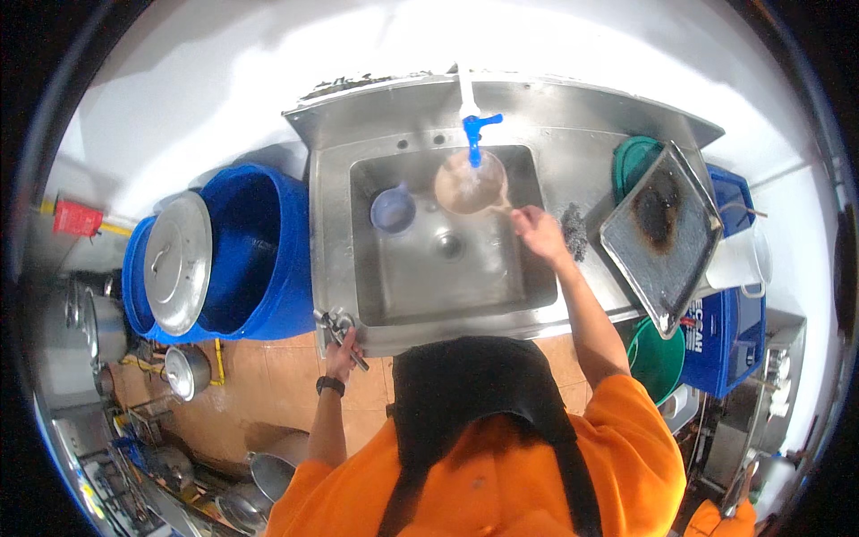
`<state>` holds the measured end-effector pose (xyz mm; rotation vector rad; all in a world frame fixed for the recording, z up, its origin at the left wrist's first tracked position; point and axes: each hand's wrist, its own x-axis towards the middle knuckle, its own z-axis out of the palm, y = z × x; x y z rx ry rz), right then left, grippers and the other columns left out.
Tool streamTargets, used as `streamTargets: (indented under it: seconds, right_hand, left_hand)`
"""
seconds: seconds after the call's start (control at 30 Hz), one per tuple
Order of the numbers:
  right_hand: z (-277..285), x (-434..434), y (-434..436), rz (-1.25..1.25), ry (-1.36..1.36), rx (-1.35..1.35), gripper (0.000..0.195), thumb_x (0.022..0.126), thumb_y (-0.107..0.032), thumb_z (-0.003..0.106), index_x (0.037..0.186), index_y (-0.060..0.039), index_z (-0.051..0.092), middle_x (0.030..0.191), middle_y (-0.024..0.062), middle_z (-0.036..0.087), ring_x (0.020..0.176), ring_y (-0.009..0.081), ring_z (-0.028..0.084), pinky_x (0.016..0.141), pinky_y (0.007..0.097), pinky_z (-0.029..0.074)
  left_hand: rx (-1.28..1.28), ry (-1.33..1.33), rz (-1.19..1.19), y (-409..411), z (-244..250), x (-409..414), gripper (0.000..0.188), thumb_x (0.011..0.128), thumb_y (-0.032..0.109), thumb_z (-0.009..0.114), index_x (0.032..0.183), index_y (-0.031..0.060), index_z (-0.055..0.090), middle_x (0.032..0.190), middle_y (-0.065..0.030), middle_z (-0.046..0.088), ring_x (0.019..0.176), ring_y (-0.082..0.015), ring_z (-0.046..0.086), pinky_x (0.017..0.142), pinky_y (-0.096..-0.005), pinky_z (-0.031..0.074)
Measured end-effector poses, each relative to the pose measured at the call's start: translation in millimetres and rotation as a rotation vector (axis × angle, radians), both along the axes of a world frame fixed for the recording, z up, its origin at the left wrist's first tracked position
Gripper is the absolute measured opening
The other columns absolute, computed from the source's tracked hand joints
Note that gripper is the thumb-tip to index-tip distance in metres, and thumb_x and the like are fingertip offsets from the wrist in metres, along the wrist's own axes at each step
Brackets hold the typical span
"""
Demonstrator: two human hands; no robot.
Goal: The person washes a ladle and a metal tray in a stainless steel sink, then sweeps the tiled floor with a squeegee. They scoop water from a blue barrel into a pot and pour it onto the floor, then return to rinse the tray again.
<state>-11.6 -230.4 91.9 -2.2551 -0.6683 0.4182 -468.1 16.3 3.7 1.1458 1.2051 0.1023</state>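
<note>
My right hand (539,235) grips the handle of a tan plastic dipper (451,188) at the back of the stainless steel sink (416,282). Water runs into the dipper from a tap with a blue lever (474,131), mounted on a white pipe. By the sink's front left corner, my left hand (343,356) is closed around shiny metal utensils (334,322), whose exact kind is unclear. A small bluish-purple bowl (393,211) rests in the sink on the left. The drain (449,246) shows in the basin's middle.
Left of the sink stand blue barrels (288,268) with a metal lid (178,264) on them. To the right, a scorched baking tray (661,235) leans over a green lid (634,164), near a scouring pad (574,231). Below are a green bucket (658,359) and a blue crate (731,349).
</note>
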Motion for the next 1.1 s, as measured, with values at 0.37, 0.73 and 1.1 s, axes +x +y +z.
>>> streamTargets:
  seconds: [0.37, 0.73, 1.1]
  right_hand:
    - [-77, -21, 48, 0.059, -0.311, 0.044, 0.040, 0.092, -0.028, 0.057, 0.111, 0.0068, 0.054, 0.097, 0.0288, 0.066, 0.086, 0.0418, 0.068, 0.078, 0.0464, 0.054]
    - [-14, -78, 25, 0.227, -0.116, -0.198, 0.042, 0.092, -0.023, 0.057, 0.121, 0.0046, 0.046, 0.102, 0.0309, 0.064, 0.100, 0.0480, 0.061, 0.088, 0.0532, 0.049]
    - [-33, -24, -9, -0.140, 0.635, 0.213, 0.034, 0.095, -0.034, 0.060, 0.114, -0.0063, 0.058, 0.087, 0.0016, 0.058, 0.066, 0.0101, 0.054, 0.049, 0.0229, 0.041]
  left_hand:
    - [0.022, 0.028, -0.005, -2, 4, 6, 0.047, 0.086, 0.052, 0.070, 0.068, 0.0104, 0.058, 0.059, -0.0031, 0.057, 0.052, -0.0124, 0.057, 0.041, -0.0247, 0.034]
    - [0.022, 0.086, -0.026, -3, 10, 8, 0.048, 0.086, 0.053, 0.069, 0.066, 0.0107, 0.057, 0.058, -0.0037, 0.057, 0.050, -0.0123, 0.054, 0.040, -0.0251, 0.034]
    - [0.019, 0.184, -0.069, 0, 14, 12, 0.047, 0.086, 0.052, 0.069, 0.068, 0.0103, 0.057, 0.060, -0.0037, 0.058, 0.045, -0.0106, 0.047, 0.038, -0.0258, 0.030]
